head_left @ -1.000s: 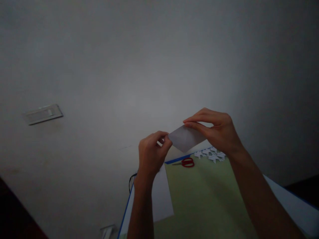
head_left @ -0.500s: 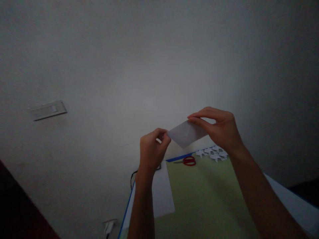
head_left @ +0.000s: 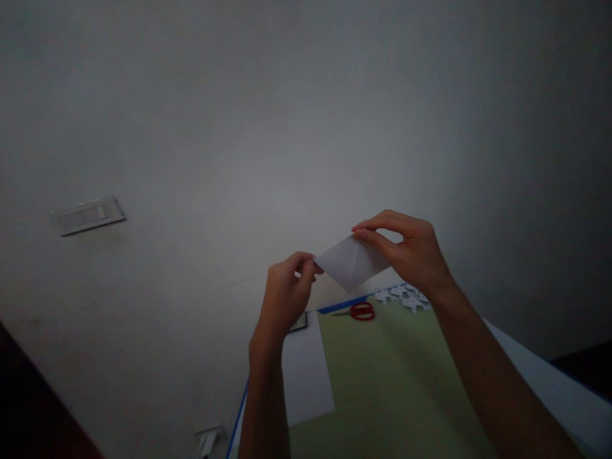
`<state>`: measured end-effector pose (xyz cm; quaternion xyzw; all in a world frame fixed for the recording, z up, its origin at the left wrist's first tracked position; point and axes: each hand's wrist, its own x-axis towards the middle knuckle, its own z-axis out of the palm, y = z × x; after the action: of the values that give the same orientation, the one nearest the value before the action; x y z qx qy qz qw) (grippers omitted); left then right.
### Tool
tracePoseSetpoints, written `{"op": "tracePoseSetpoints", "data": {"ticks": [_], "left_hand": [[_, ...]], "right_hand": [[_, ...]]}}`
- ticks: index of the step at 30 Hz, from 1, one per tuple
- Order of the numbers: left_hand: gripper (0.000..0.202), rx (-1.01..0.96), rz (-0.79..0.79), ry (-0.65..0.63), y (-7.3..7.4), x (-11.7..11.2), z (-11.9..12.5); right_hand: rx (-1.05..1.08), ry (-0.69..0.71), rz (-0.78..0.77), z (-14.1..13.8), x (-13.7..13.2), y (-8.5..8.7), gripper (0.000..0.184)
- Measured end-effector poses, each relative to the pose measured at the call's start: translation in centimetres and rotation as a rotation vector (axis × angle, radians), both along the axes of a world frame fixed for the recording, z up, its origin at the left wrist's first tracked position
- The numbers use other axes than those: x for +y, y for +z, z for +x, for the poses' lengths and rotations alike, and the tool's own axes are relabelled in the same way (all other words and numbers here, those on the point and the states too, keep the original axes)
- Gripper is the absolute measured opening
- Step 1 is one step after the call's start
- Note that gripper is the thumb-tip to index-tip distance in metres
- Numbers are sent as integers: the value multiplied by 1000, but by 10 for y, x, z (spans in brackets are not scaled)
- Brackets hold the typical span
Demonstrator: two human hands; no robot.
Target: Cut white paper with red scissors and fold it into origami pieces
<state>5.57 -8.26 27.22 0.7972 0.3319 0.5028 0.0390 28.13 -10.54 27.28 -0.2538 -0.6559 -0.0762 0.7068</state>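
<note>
A folded piece of white paper is held up in the air between my two hands, above the far end of the table. My left hand pinches its pointed left corner. With thumb and fingers pressed together, my right hand grips the paper along its upper edge. A crease runs down its middle, and the lower edge comes to a point. The right end of the paper is partly hidden behind my right hand.
Below lies a green mat on the table. Scissors with red handles and several white paper stars lie near its far edge. A white sheet is at the left, with a dark-edged object. The wall rises behind.
Both hands and the paper have shifted slightly left and down. The left fingers have changed their position at the paper's corner.
</note>
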Motion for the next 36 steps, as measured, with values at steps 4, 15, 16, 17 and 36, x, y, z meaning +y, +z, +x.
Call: {"op": "tracePoseSetpoints", "data": {"ticks": [4, 15, 16, 17, 36], "left_hand": [[18, -60, 27, 104, 2, 0, -6], [5, 9, 210, -75, 11, -18, 9], [6, -6, 214, -74, 11, -17, 10], [6, -26, 215, -71, 11, -16, 9], [9, -35, 201, -163, 16, -32, 14]], "right_hand": [[4, 27, -10, -1, 1, -2, 8], [-147, 161, -81, -14, -8, 5, 11], [-132, 167, -89, -14, -8, 5, 13], [-112, 169, -98, -13, -8, 5, 15], [-295, 127, -50, -17, -13, 10, 11]]}}
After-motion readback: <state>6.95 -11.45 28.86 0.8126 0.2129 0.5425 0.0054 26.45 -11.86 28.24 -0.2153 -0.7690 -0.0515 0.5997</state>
